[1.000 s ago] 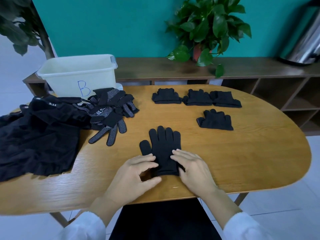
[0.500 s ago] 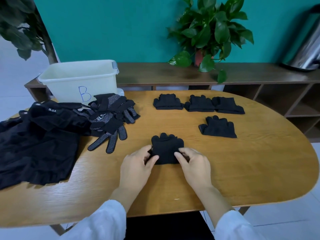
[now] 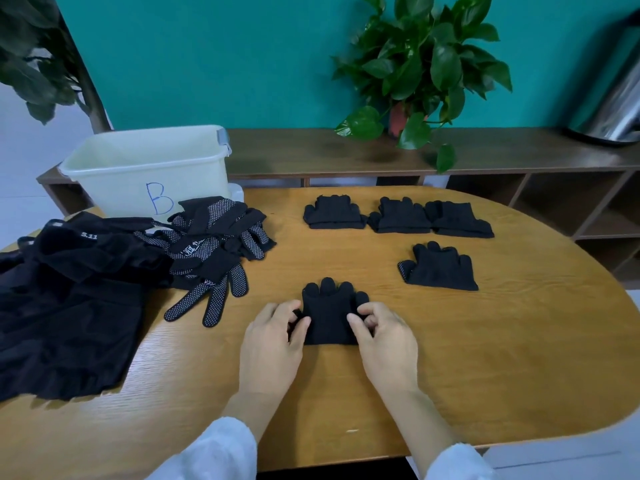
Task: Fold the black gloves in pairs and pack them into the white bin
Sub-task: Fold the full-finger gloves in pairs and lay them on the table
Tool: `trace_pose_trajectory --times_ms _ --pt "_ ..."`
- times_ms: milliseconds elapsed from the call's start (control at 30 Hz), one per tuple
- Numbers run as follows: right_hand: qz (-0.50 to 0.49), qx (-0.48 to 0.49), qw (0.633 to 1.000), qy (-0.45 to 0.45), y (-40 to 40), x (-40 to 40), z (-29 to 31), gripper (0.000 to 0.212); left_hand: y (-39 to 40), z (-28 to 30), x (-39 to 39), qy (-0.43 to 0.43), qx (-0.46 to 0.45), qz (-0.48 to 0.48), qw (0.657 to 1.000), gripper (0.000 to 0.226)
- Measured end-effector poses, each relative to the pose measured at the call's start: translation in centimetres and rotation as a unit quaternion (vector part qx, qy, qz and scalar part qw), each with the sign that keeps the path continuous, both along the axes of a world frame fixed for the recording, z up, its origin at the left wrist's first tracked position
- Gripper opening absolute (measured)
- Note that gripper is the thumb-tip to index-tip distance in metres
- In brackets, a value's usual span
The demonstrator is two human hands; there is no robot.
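Here, both hands' grip [image 3: 277, 337] [image 3: 382, 336] pinching folded gloves [image 3: 329, 315]

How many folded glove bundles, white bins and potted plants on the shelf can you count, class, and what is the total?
Folded glove bundles: 5, at and, the last held by the left hand and right hand
White bins: 1
Potted plants on the shelf: 1
Total: 7

Indoor office-type room. Indicators: teal wall [image 3: 207, 64], wooden shelf unit [image 3: 519, 161], potted plant [image 3: 422, 64], oval tabletop [image 3: 485, 341].
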State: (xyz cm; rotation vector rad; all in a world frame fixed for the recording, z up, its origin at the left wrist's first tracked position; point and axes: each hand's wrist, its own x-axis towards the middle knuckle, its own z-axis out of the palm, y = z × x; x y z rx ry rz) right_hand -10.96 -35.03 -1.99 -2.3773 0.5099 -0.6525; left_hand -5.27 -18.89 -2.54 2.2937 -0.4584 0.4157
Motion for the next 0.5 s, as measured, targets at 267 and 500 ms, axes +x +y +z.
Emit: trace_pose_trajectory --times_ms 267,500 --pt "0.217 -0.256 0.938 0.081 0.1 -2.9 0.7 0.05 1.7 -1.3 -2.3 -0.152 0.289 -0.177 0.929 0.055" --pt "0.242 -0.224 0.931 0.159 -1.2 -2.3 0.3 0.054 1.8 -2.0 -0.9 -0.154 0.339 -0.168 0.913 0.059"
